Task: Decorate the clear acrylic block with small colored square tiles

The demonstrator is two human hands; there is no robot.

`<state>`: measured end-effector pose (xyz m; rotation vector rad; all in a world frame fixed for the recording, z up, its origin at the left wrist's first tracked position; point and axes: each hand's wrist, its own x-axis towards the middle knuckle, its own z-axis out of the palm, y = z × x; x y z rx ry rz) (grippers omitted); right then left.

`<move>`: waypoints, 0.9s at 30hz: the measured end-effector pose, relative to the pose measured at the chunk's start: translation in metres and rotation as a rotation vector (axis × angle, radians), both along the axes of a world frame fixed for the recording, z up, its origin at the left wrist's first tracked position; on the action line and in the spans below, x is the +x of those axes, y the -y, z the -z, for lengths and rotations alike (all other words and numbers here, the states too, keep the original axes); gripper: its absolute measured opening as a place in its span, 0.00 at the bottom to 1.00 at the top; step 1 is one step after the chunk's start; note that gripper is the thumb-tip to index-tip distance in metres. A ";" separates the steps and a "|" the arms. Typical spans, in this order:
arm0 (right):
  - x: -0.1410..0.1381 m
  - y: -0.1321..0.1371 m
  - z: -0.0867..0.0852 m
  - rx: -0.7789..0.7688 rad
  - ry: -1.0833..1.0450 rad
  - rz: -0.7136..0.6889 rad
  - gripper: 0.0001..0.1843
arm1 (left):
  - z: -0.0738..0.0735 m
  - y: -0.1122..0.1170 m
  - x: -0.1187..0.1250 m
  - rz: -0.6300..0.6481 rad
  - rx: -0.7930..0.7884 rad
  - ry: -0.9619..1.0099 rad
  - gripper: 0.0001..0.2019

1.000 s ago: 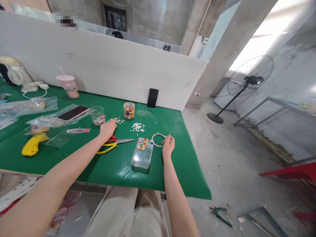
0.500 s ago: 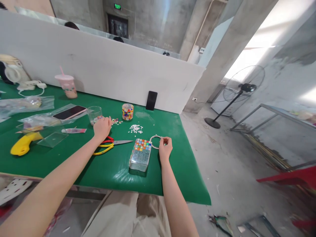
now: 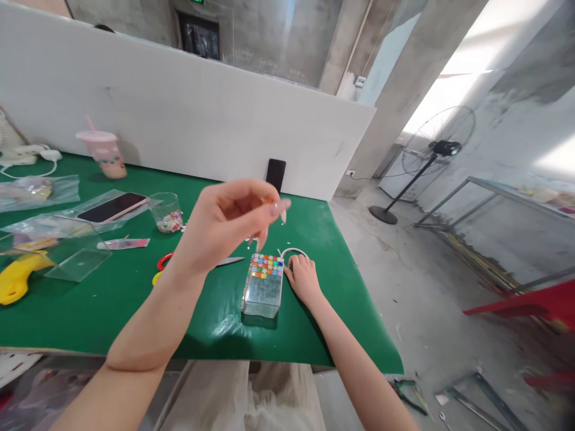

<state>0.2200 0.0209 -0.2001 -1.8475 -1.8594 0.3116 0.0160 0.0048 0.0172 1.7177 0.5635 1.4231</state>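
Note:
My left hand point(image 3: 238, 224) is raised over the middle of the table, thumb and fingers drawn together in a pinch. Whatever sits between the fingertips is too small to name. Below it lies a clear box point(image 3: 263, 290), its upper part covered with rows of coloured mosaic tiles. Right of the box, my right hand point(image 3: 305, 278) rests low on the table, fingers curled over a thin white ring point(image 3: 294, 249). Behind my left forearm, scissors point(image 3: 231, 261) with red and yellow handles are partly hidden. White bits point(image 3: 251, 240) show just under my left hand.
A clear cup point(image 3: 166, 214) of coloured pieces stands left, near a phone point(image 3: 112, 207), a glue tube point(image 3: 126, 243) and a yellow tool point(image 3: 22, 276). A pink drink cup point(image 3: 104, 155) and an upright black phone point(image 3: 275, 174) stand by the white partition point(image 3: 188, 114).
My left hand has left the clear cup's side and moved right and up, now covering the tiled jar. My right hand has lowered over the ring. The view has shifted slightly.

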 end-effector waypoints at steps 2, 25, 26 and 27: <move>-0.002 -0.006 -0.011 -0.028 -0.022 0.000 0.17 | -0.003 0.015 -0.004 0.161 -0.044 -0.076 0.06; -0.028 0.045 -0.189 0.566 -0.695 -0.520 0.08 | 0.013 -0.009 -0.017 0.162 0.091 -0.354 0.29; -0.027 0.046 -0.190 0.569 -0.670 -0.535 0.07 | 0.013 -0.008 -0.017 0.175 0.085 -0.344 0.29; -0.026 0.047 -0.192 0.567 -0.640 -0.548 0.07 | 0.013 -0.006 -0.016 0.188 0.083 -0.333 0.29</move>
